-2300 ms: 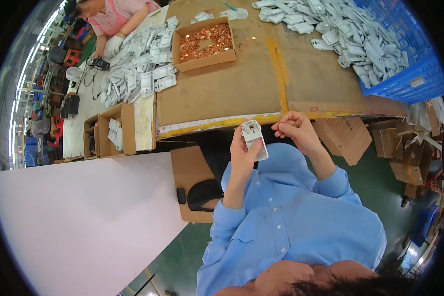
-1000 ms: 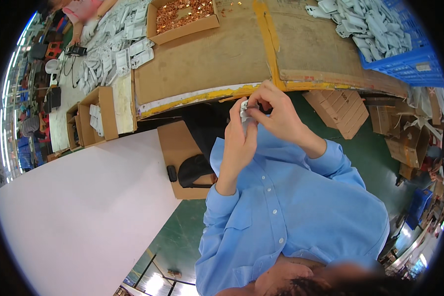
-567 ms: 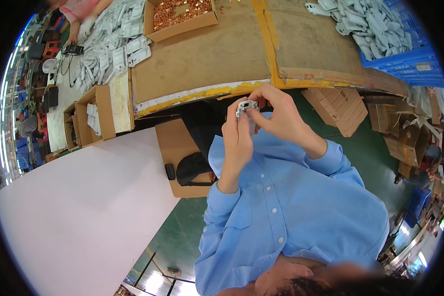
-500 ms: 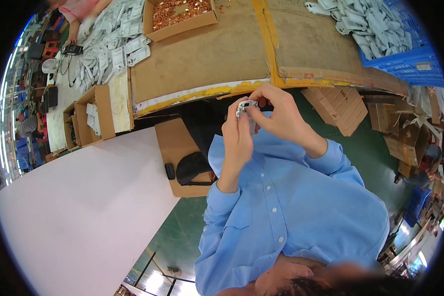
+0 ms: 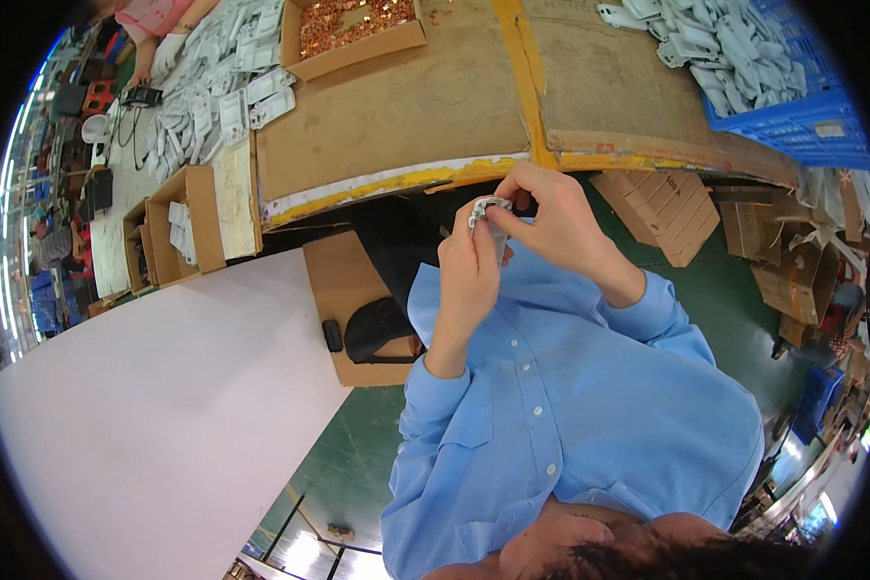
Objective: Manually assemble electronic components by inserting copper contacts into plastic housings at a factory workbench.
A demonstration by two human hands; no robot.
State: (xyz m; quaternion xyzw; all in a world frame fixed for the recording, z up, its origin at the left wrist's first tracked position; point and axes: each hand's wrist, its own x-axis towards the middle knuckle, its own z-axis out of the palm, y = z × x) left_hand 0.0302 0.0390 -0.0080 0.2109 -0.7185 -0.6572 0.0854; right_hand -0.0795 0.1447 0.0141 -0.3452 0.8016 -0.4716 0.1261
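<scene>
Just off the front edge of the table, my left hand (image 5: 469, 269) is wrapped round a pale grey plastic housing (image 5: 498, 238), which stands on end with its slotted end upward. My right hand (image 5: 563, 224) has thumb and forefinger pinched at that upper end. Whatever sits between those fingertips is too small and too covered to make out. The lower part of the housing is partly hidden by my left fingers.
A cardboard box of small copper-coloured parts (image 5: 358, 56) stands on the cardboard-covered table (image 5: 406, 116). Grey plastic housings (image 5: 203, 111) are heaped left, where another person's gloved hand (image 5: 169, 53) works. A blue crate (image 5: 793, 126) of housings is at right.
Both hands have shifted very slightly, and the housing has tilted a little, with my right fingertips now over its upper end. At the far left, the other person's gloved hand has moved.
</scene>
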